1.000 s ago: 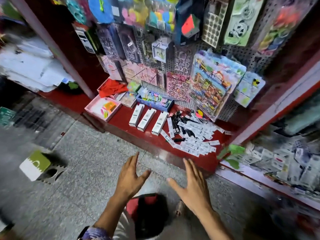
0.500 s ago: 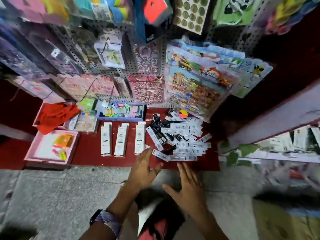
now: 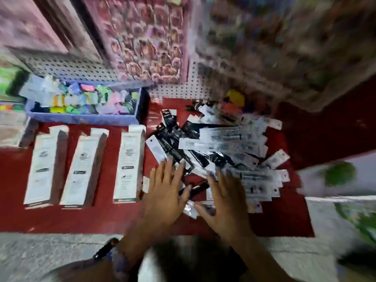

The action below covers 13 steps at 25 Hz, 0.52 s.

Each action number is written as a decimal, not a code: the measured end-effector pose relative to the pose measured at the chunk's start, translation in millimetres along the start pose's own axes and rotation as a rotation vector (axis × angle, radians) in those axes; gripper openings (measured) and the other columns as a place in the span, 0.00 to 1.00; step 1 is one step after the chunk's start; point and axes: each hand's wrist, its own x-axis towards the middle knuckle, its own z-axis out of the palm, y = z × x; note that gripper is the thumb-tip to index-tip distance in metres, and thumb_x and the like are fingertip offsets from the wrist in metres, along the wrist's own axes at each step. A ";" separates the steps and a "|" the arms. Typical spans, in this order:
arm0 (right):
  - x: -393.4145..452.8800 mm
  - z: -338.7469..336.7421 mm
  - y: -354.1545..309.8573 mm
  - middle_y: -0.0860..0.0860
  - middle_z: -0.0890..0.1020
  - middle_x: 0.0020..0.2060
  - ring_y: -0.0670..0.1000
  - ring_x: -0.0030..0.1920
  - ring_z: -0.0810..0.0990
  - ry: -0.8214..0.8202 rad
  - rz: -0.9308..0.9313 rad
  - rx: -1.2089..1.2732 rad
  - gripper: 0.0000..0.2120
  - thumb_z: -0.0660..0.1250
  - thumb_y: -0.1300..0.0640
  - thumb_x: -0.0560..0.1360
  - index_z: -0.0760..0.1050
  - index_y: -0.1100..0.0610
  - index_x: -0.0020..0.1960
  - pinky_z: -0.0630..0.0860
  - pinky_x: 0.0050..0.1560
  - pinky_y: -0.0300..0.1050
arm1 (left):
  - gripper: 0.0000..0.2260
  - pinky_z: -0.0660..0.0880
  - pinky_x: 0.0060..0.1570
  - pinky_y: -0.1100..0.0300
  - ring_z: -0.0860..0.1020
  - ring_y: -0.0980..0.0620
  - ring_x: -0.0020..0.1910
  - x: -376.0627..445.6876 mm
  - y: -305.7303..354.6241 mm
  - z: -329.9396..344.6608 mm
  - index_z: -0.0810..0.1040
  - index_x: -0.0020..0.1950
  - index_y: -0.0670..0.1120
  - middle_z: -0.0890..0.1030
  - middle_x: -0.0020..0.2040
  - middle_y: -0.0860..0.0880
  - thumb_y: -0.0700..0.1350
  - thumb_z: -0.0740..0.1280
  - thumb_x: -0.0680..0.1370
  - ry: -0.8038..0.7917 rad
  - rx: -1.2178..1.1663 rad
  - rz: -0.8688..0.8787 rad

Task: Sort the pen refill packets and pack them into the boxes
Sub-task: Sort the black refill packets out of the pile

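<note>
Both hands, left hand point(image 3: 165, 192) and right hand point(image 3: 225, 202), lie flat and spread on the messy pile of black and white plastic refill packets point(image 3: 221, 147), gripping nothing. Three tall white cardboard boxes point(image 3: 81, 165) sit beside it. Slippery heap, colours could easily get mixed.

Stationery shop, pegboard point(image 3: 67, 68) display, hanging sticker sheets point(image 3: 146, 43)
</note>
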 end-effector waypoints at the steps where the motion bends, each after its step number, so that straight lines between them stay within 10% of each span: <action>1: 7.6 14.2 8.4 0.55 0.59 0.78 0.62 0.77 0.58 0.023 -0.036 -0.050 0.42 0.60 0.31 0.72 0.58 0.52 0.78 0.59 0.72 0.65 | 0.28 0.56 0.72 0.42 0.58 0.41 0.75 2.0 -5.9 16.7 0.62 0.77 0.49 0.62 0.77 0.41 0.59 0.55 0.79 0.035 0.022 0.021; 13: 13.4 62.0 29.5 0.52 0.60 0.78 0.58 0.78 0.58 0.244 -0.153 -0.164 0.35 0.43 0.30 0.78 0.61 0.49 0.76 0.51 0.72 0.60 | 0.28 0.43 0.76 0.49 0.44 0.50 0.79 -2.9 -22.0 50.2 0.49 0.79 0.57 0.49 0.80 0.51 0.63 0.45 0.80 0.193 0.132 0.080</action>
